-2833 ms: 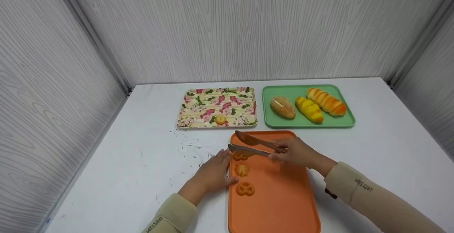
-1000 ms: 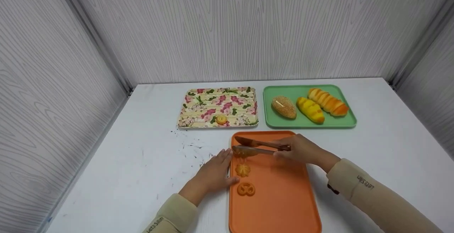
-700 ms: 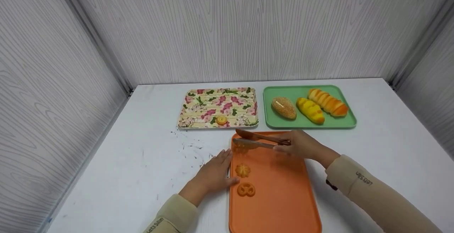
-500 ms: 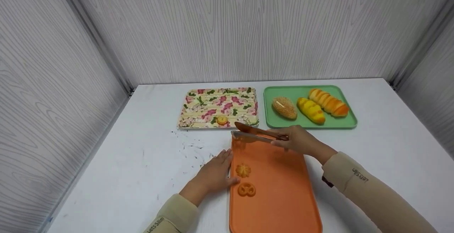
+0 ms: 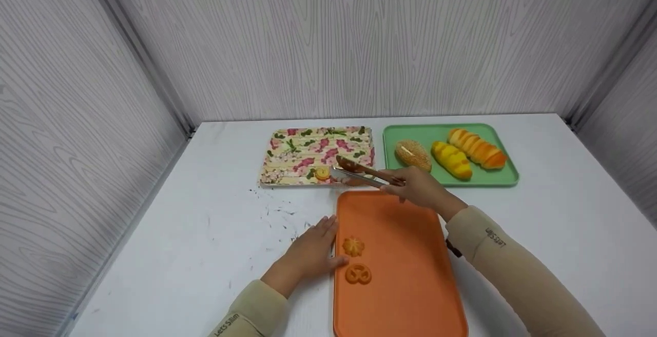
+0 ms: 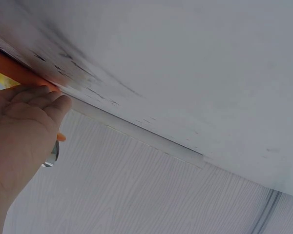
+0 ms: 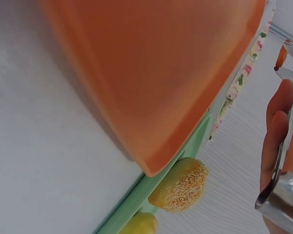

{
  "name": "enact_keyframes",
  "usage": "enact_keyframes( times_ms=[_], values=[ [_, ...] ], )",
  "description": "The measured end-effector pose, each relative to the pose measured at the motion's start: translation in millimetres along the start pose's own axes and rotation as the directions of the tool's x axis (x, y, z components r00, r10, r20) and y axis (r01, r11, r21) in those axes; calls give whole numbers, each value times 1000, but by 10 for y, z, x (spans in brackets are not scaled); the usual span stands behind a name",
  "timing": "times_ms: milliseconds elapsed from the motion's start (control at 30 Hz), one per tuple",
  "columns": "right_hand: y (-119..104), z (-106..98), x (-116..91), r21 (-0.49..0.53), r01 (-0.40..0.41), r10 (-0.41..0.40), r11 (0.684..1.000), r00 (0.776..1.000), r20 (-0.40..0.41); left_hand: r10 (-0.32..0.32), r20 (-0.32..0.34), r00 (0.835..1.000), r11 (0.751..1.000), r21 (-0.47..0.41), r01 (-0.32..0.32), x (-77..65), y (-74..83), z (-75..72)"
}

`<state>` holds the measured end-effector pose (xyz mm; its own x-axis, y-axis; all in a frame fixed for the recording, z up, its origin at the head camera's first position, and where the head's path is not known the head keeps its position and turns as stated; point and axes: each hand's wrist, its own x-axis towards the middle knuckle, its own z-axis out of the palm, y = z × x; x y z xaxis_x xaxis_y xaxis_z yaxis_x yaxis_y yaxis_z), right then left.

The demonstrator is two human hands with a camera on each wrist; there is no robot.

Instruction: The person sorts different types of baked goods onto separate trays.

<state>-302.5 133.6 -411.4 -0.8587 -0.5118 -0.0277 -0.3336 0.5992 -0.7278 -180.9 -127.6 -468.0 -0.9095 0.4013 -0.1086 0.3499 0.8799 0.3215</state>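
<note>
In the head view, my right hand [image 5: 420, 188] grips metal tongs [image 5: 369, 177] over the near right corner of the floral tray [image 5: 292, 160]. An orange cookie [image 7: 282, 56] sits between the tong tips in the right wrist view; its shape is mostly hidden. My left hand [image 5: 308, 252] rests with straight fingers along the left rim of the orange tray [image 5: 405, 275], thumb over the edge. Beside it on that tray lie a flower-shaped cookie [image 5: 353, 246] and a pretzel cookie [image 5: 358, 274]. One round cookie [image 5: 322, 173] lies on the floral tray, left of the tong tips.
To the back right, a green tray [image 5: 395, 178] bears a seeded bun [image 5: 413, 155], a yellow bread [image 5: 451, 160] and a striped loaf [image 5: 477, 149]. Dark marks [image 5: 274, 211] show on the white table [image 5: 205, 244]. Grained panels [image 5: 328, 44] stand behind and at both sides.
My right hand has lifted the tongs with the far cookie off the orange tray and carried it away from me to the floral tray's edge. My left hand has stayed in place.
</note>
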Motion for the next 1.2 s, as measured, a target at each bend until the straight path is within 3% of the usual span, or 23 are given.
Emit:
enact_keyframes(
  times_ms=[333, 533, 1200],
  values=[
    [45, 68, 175, 11, -62, 62, 998, 997, -36, -1, -2, 1000, 1000, -1, 1, -13, 6, 2],
    [65, 107, 233, -29, -56, 54, 998, 997, -55, -2, 1, 1000, 1000, 15, 2, 0, 6, 5],
    [107, 92, 249, -13, -78, 77, 997, 995, -69, 11, -10, 1000, 1000, 12, -11, -9, 6, -12]
  ],
)
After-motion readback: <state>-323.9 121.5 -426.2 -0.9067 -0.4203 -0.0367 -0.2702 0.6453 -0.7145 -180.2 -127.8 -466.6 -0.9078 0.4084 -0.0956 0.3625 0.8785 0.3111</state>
